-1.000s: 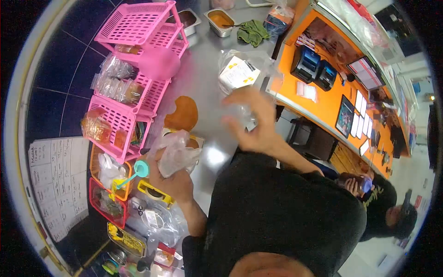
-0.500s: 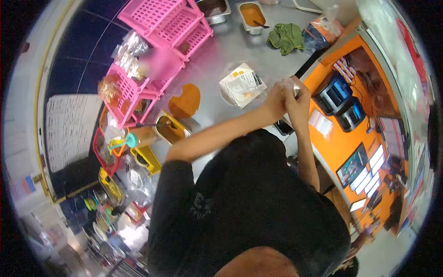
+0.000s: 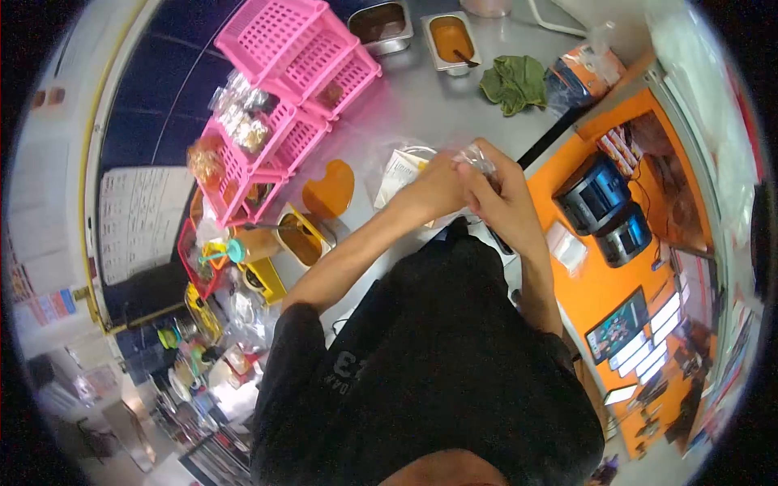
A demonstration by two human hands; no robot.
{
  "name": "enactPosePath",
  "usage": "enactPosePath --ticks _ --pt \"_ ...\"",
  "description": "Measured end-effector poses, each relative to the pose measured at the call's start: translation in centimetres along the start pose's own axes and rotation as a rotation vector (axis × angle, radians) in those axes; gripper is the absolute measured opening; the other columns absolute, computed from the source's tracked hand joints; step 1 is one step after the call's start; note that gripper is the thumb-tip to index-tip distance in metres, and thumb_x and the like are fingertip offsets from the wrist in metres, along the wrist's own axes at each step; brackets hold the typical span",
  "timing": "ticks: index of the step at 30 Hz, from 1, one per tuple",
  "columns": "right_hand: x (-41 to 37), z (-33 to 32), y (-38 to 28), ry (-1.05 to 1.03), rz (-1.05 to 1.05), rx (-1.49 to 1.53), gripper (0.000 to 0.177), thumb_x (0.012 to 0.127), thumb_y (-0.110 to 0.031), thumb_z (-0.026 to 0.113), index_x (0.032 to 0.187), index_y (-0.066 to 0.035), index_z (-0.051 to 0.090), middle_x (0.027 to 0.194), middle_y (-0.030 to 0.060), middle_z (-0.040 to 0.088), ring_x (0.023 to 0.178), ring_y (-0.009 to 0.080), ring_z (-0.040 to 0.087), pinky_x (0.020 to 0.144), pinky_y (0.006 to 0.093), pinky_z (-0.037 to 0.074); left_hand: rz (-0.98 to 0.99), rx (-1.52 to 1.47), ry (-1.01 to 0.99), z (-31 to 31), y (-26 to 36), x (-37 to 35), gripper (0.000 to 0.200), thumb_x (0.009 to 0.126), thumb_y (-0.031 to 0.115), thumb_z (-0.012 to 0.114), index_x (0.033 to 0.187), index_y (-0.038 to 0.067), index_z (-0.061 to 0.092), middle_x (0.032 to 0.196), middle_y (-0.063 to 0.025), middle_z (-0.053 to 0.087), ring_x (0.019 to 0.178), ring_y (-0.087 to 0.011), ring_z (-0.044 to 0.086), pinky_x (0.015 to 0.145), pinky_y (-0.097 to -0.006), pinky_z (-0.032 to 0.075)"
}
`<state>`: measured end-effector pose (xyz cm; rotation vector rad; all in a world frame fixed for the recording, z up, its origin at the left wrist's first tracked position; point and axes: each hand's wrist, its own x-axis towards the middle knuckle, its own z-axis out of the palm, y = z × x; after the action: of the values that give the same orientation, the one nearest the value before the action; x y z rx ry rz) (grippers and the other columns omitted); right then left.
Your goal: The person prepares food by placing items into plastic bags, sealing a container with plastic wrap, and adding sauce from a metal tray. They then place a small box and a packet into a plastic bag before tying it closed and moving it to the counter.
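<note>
My left hand (image 3: 444,188) and my right hand (image 3: 504,193) come together over the steel counter, both closed on crumpled clear plastic (image 3: 476,159), which looks like the gathered mouth of a clear plastic bag. Below and left of them lies a white printed packet (image 3: 399,172), apparently inside the clear plastic and partly covered by my left hand. An orange-brown heart-shaped piece (image 3: 329,189) rests flat on the counter to the left. Behind my forearm stands a steel tray of brown sauce (image 3: 301,243).
Pink stacked baskets (image 3: 275,40) holding wrapped items stand at the left. Along the back are a tray of orange sauce (image 3: 451,39), a dark-filled steel pan (image 3: 379,24) and a green cloth (image 3: 514,84). To the right, an orange desk (image 3: 559,283) carries black-and-blue machines (image 3: 592,174).
Both hands have moved left with the plastic, and my left hand now covers much of the packet. The packet looks tilted and turned. The whole view has shifted slightly.
</note>
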<state>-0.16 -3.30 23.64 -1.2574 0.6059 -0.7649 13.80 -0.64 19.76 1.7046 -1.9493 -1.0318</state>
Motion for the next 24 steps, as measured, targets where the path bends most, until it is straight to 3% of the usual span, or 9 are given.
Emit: enactPosePath --ticks 4,7,12,14,17,19,20,23,24 --pt "1.9 1.1 0.6 0.066 0.017 -0.167 0.014 0.095 -0.019 0.056 0.093 -0.005 0.056 0.056 -0.0041 0.042 0.045 0.0019 0.035 0.04 0.0195 0.024 0.066 -0.037 -0.006 4.1 -1.4 5.4 0.029 0.073 0.003 0.061 0.101 0.004 0.065 0.092 -0.0186 0.066 0.096 -0.0371 0.061 0.086 -0.0418 0.047" --pt "1.8 1.2 -1.0 0.017 0.096 -0.025 0.016 0.095 -0.02 0.056 0.094 -0.004 0.057 0.055 -0.0038 0.042 0.042 0.0023 0.033 0.037 0.0198 0.021 0.057 0.002 -0.117 6.2 -4.0 8.3 0.031 0.073 0.003 0.06 0.103 0.004 0.064 0.095 -0.0182 0.066 0.097 -0.0369 0.06 0.088 -0.0416 0.046" --pt "1.3 0.0 -1.1 0.154 0.116 -0.026 0.023 0.096 -0.025 0.054 0.096 -0.002 0.059 0.054 -0.0038 0.042 0.041 0.0017 0.033 0.037 0.0192 0.021 0.081 0.283 -0.261 -0.2 -1.3 4.1 0.034 0.074 0.001 0.059 0.107 0.004 0.063 0.1 -0.0175 0.065 0.1 -0.0365 0.059 0.09 -0.0413 0.045" --pt "1.1 -0.6 -1.2 0.164 0.121 -0.008 0.023 0.096 -0.025 0.054 0.096 -0.002 0.059 0.055 -0.0038 0.042 0.041 0.0018 0.033 0.037 0.0193 0.021 0.117 0.31 0.061 -1.8 -1.7 1.1 0.028 0.075 0.007 0.064 0.102 0.002 0.061 0.111 -0.0169 0.061 0.106 -0.0356 0.057 0.091 -0.0435 0.046" --pt "1.0 -0.6 -1.4 0.142 0.141 0.03 0.016 0.095 -0.019 0.056 0.089 -0.005 0.059 0.054 -0.005 0.043 0.044 0.0017 0.035 0.039 0.0207 0.022 0.155 0.028 0.024 -5.3 -1.7 -2.8 0.031 0.072 0.005 0.064 0.102 0.003 0.058 0.12 -0.0189 0.056 0.116 -0.0372 0.051 0.099 -0.0425 0.042" --pt "1.2 -0.4 -1.2 0.147 0.158 0.007 0.016 0.095 -0.019 0.056 0.089 -0.005 0.059 0.054 -0.0049 0.043 0.045 0.0018 0.035 0.04 0.0209 0.023 0.259 0.362 -0.095 -4.5 -4.4 -4.7 0.038 0.069 0.004 0.066 0.105 0.006 0.054 0.137 -0.0186 0.044 0.132 -0.0392 0.036 0.11 -0.0476 0.032" --pt "1.3 -0.4 -1.2 0.146 0.181 -0.014 0.016 0.094 -0.019 0.057 0.088 -0.005 0.059 0.055 -0.0048 0.044 0.045 0.0019 0.036 0.04 0.021 0.024 0.263 0.362 -0.092 -4.7 -4.4 -5.5 0.038 0.069 0.004 0.066 0.105 0.006 0.054 0.137 -0.0186 0.044 0.132 -0.0392 0.036 0.11 -0.0476 0.032" --pt "1.6 -0.5 -0.8 0.138 0.195 -0.047 0.015 0.094 -0.019 0.057 0.09 -0.005 0.059 0.056 -0.0048 0.045 0.048 0.0019 0.038 0.043 0.0207 0.027 0.087 0.458 -0.204 -4.6 -4.4 -7.0 0.054 0.065 0.008 0.071 0.113 0.013 0.047 0.149 -0.0176 0.027 0.143 -0.0376 0.015 0.115 -0.059 0.009" --pt "1.7 -0.4 -0.8 0.141 0.191 -0.049 0.015 0.094 -0.019 0.057 0.09 -0.005 0.059 0.056 -0.0048 0.045 0.048 0.0019 0.038 0.043 0.0207 0.027 0.092 0.46 -0.202 -4.2 -4.1 -7.2 0.054 0.065 0.008 0.071 0.113 0.013 0.047 0.149 -0.0176 0.027 0.143 -0.0376 0.015 0.115 -0.059 0.009"
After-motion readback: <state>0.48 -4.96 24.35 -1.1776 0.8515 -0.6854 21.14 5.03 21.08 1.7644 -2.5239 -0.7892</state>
